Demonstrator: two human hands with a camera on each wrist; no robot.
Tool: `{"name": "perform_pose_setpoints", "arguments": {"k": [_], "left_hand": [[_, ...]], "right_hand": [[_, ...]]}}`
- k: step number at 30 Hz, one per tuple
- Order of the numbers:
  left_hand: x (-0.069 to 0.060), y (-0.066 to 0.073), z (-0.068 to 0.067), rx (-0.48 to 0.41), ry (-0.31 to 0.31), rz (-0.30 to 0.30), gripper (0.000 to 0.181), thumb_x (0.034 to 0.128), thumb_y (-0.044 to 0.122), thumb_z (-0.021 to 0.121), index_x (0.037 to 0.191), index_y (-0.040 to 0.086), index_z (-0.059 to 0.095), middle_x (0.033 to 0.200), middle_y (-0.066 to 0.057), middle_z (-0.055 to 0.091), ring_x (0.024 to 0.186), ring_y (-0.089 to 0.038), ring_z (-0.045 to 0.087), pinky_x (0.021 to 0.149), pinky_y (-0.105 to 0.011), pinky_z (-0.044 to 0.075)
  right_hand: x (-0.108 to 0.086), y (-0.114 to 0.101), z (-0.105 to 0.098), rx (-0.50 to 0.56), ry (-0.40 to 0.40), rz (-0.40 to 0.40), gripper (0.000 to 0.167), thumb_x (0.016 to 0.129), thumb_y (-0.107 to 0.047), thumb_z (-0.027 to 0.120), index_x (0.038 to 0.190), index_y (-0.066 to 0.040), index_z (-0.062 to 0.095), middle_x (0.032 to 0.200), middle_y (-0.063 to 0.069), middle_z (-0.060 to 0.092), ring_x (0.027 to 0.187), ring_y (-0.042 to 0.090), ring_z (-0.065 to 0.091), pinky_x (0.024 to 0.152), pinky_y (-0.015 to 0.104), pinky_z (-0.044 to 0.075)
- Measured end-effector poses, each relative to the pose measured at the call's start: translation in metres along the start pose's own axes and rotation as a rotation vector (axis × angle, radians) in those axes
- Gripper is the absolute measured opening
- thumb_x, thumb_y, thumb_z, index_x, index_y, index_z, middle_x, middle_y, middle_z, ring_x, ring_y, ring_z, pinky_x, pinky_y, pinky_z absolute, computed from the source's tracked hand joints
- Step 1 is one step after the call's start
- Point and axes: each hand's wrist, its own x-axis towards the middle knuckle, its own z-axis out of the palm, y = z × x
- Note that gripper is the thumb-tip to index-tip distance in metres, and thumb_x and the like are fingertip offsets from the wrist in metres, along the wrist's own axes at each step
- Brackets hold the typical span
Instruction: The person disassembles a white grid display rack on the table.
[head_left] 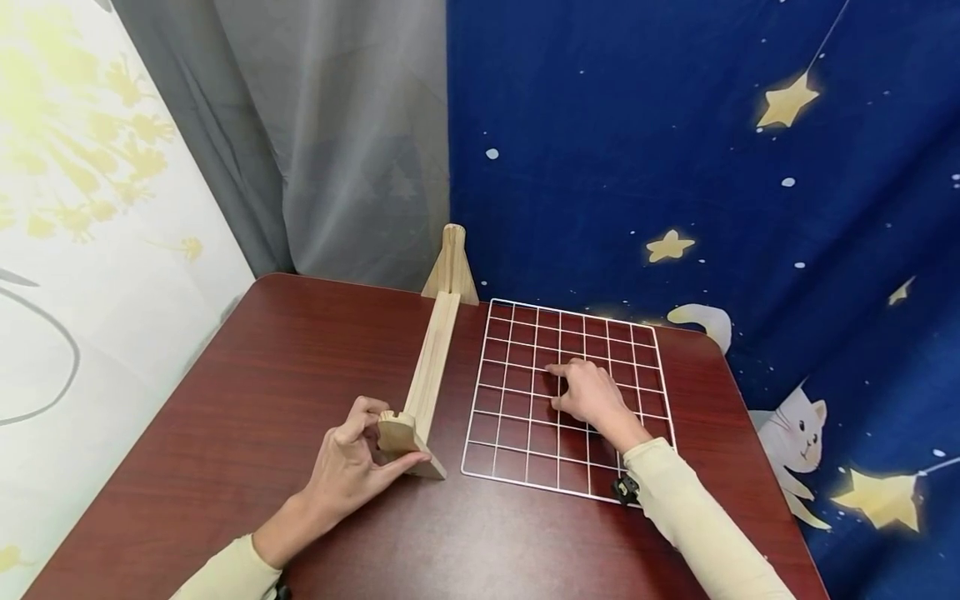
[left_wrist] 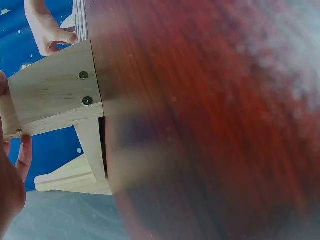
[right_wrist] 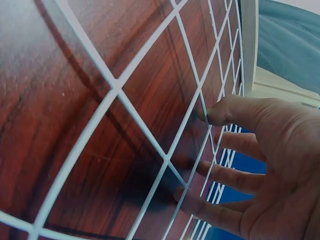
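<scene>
A pale wooden stand [head_left: 431,358] lies across the table, a long grooved bar joining two tapered upright ends. My left hand [head_left: 348,467] grips its near end piece [head_left: 401,437], with the thumb along the outer face and the fingers at the top and side. Two screws [left_wrist: 85,88] show in that end piece in the left wrist view. Right of the stand, a white wire grid [head_left: 517,408] lies on the table. My right hand [head_left: 592,396] is over its middle, thumb and fingers spread apart, their tips at the wires. Whether the tips pass between the wires is hard to tell.
The dark red wooden table [head_left: 247,400] has rounded far corners. Behind it hang a grey curtain [head_left: 360,150] and a blue star-patterned curtain [head_left: 585,208]. A pale patterned surface [head_left: 90,292] borders the table's left side. The stand's far end [head_left: 452,267] is by the back edge.
</scene>
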Motion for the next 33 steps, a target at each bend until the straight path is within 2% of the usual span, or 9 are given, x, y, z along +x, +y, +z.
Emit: {"name": "perform_pose_setpoints", "arguments": {"k": [5, 10, 13, 18, 21, 26, 30, 33], "left_hand": [[0.002, 0.000, 0.003, 0.000, 0.035, 0.061, 0.067, 0.0886, 0.060, 0.078, 0.107, 0.001, 0.052, 0.107, -0.005, 0.059, 0.052, -0.005, 0.052, 0.047, -0.006, 0.041], [0.005, -0.003, 0.007, -0.002, 0.023, 0.090, 0.071, 0.0898, 0.059, 0.078, 0.118, 0.001, 0.046, 0.109, -0.006, 0.059, 0.059, 0.000, 0.046, 0.050, -0.006, 0.038], [0.007, -0.006, 0.006, 0.010, 0.013, 0.113, 0.076, 0.0904, 0.058, 0.077, 0.123, 0.001, 0.040, 0.108, -0.005, 0.058, 0.062, -0.002, 0.044, 0.053, -0.008, 0.038], [0.010, -0.011, -0.001, 0.046, -0.065, 0.123, 0.084, 0.0909, 0.062, 0.074, 0.131, 0.002, 0.031, 0.110, 0.000, 0.055, 0.070, -0.007, 0.049, 0.058, -0.009, 0.038], [0.011, -0.012, -0.005, 0.045, -0.116, 0.103, 0.087, 0.0909, 0.064, 0.073, 0.135, 0.002, 0.030, 0.113, 0.001, 0.054, 0.079, -0.007, 0.055, 0.060, -0.008, 0.037], [0.012, -0.012, -0.005, 0.031, -0.125, 0.119, 0.084, 0.0931, 0.062, 0.072, 0.135, 0.001, 0.031, 0.114, -0.003, 0.055, 0.091, -0.013, 0.062, 0.062, -0.010, 0.039], [0.014, -0.014, -0.005, 0.006, -0.136, 0.128, 0.086, 0.0916, 0.061, 0.074, 0.135, 0.001, 0.032, 0.116, -0.003, 0.056, 0.095, -0.014, 0.063, 0.066, -0.013, 0.042], [0.015, -0.015, -0.008, -0.035, -0.153, 0.142, 0.089, 0.0910, 0.066, 0.072, 0.136, 0.000, 0.032, 0.118, -0.004, 0.057, 0.096, -0.012, 0.061, 0.074, -0.016, 0.045]], "right_hand": [[-0.005, -0.001, 0.000, 0.000, 0.008, -0.010, 0.060, 0.078, -0.025, 0.088, 0.135, -0.020, 0.073, 0.123, 0.017, 0.074, 0.096, 0.038, 0.073, 0.074, 0.054, 0.060], [-0.013, -0.001, -0.002, -0.016, 0.013, 0.013, 0.057, 0.082, -0.029, 0.089, 0.136, -0.020, 0.073, 0.128, 0.016, 0.073, 0.103, 0.040, 0.074, 0.076, 0.055, 0.061], [-0.014, -0.003, -0.001, -0.020, 0.012, 0.013, 0.057, 0.084, -0.031, 0.089, 0.137, -0.019, 0.072, 0.130, 0.016, 0.073, 0.109, 0.039, 0.073, 0.080, 0.055, 0.061], [-0.015, -0.010, 0.003, -0.016, 0.008, 0.021, 0.056, 0.086, -0.029, 0.089, 0.138, -0.017, 0.071, 0.131, 0.017, 0.071, 0.110, 0.040, 0.073, 0.083, 0.056, 0.061], [-0.013, -0.015, 0.004, -0.015, 0.006, 0.020, 0.054, 0.087, -0.028, 0.088, 0.137, -0.016, 0.071, 0.131, 0.017, 0.071, 0.111, 0.039, 0.072, 0.084, 0.056, 0.061], [-0.012, -0.020, 0.003, -0.014, 0.005, 0.019, 0.053, 0.088, -0.025, 0.087, 0.138, -0.015, 0.071, 0.130, 0.016, 0.070, 0.112, 0.037, 0.072, 0.085, 0.055, 0.061], [-0.013, -0.021, 0.004, -0.014, -0.002, 0.024, 0.052, 0.091, -0.026, 0.085, 0.140, -0.016, 0.069, 0.132, 0.015, 0.068, 0.110, 0.037, 0.073, 0.082, 0.054, 0.062], [-0.015, -0.019, 0.007, -0.023, 0.006, 0.020, 0.053, 0.092, -0.028, 0.084, 0.141, -0.017, 0.068, 0.133, 0.015, 0.068, 0.107, 0.038, 0.073, 0.079, 0.054, 0.062]]}}
